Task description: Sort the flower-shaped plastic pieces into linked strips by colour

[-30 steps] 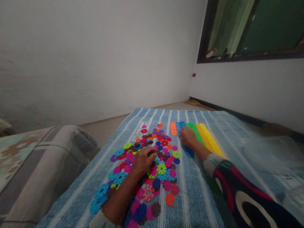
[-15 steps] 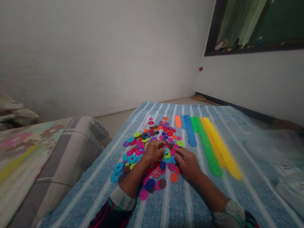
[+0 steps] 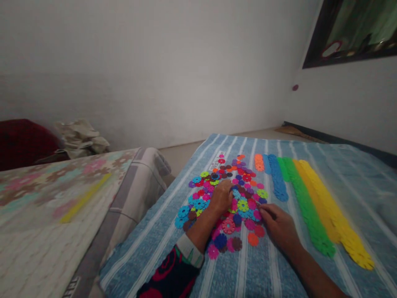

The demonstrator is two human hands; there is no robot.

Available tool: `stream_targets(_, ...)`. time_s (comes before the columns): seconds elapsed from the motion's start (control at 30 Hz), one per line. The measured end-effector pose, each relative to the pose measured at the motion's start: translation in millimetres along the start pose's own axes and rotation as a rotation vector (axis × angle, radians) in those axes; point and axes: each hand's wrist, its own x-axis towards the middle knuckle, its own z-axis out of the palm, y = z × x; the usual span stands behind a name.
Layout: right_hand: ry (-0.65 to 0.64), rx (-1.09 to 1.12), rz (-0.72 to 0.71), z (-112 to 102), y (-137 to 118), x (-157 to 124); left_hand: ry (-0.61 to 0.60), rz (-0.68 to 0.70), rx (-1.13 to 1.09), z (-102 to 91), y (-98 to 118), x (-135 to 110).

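Left hand (image 3: 222, 196) curls down over the loose discs (image 3: 228, 226), fingers bent in and tips hidden, so I cannot tell whether it has hold of one. Right hand (image 3: 281, 223) is at the near right edge of the heap, thumb and fingertips drawn narrowly together; whether a disc sits between them I cannot make out.

As I judge it, the sorting by colour is partly done. To the right of the heap, overlapping discs lie in rows: a long yellow row (image 3: 338, 215), an amber row (image 3: 314, 194) beside it, then a long green row (image 3: 305, 207) with a short green row (image 3: 283, 169) next to it. Further left come a blue row (image 3: 278, 178), a shorter blue row (image 3: 266, 163) and a stubby orange row (image 3: 259, 162). Pink, purple, brown, red, turquoise, lime and dark blue pieces lie mixed in the heap, so plenty looks left.

Everything rests on a blue striped cloth (image 3: 257, 273). Just to the left, a flowered cover (image 3: 93, 165) lies on another surface, with a yellow strip (image 3: 85, 198) across it. Beyond stands a plain pale wall (image 3: 155, 74); a dark-framed window (image 3: 362, 25) is up at the right.
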Motion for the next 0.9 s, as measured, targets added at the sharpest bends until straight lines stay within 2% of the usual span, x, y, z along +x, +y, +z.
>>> stream_targets(0.13,-0.009,-0.020,0.005,-2,-1,0,-0.084,-0.128,0.161,-15.6,-7,-2)
stream_targets(0.27,-0.014,-0.020,0.005,-1,-1,1,-0.140,-0.221,0.248,-28.9,-24,2)
stream_targets(0.57,0.000,-0.017,-0.020,0,-3,3,0.083,-0.300,0.139,-43.5,-63,5)
stream_targets(0.7,-0.004,-0.018,-0.026,0,-4,3,0.083,-0.274,0.106,-35.8,-68,6)
stream_targets(0.8,-0.009,-0.025,-0.026,0,-3,3,0.049,-0.173,0.083,-25.5,-65,7)
stream_targets(0.9,-0.019,-0.034,-0.022,-1,-2,3,-0.039,-0.050,0.041,-16.2,-54,5)
